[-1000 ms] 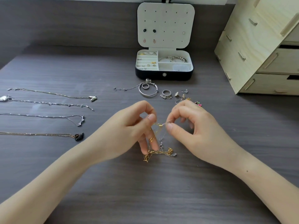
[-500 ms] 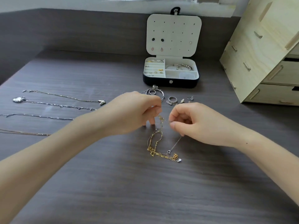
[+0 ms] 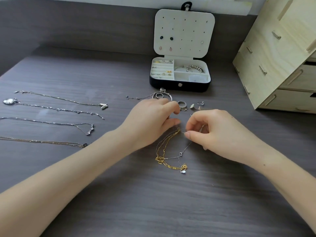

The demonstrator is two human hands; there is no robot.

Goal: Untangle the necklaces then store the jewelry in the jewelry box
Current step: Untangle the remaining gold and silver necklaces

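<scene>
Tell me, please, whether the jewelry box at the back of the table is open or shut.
Open: the lid of the jewelry box stands upright, and the compartments lie in view.

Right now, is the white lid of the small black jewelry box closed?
No, the small black jewelry box stands open, with its white lid upright and the inner compartments showing.

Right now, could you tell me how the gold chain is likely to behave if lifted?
Probably floppy: the gold chain sags in loose loops from the left hand to the table. Likely light, as a fingertip pinch holds it. It may drag along the silver chain, pinched by the right hand, since they cross.
</scene>
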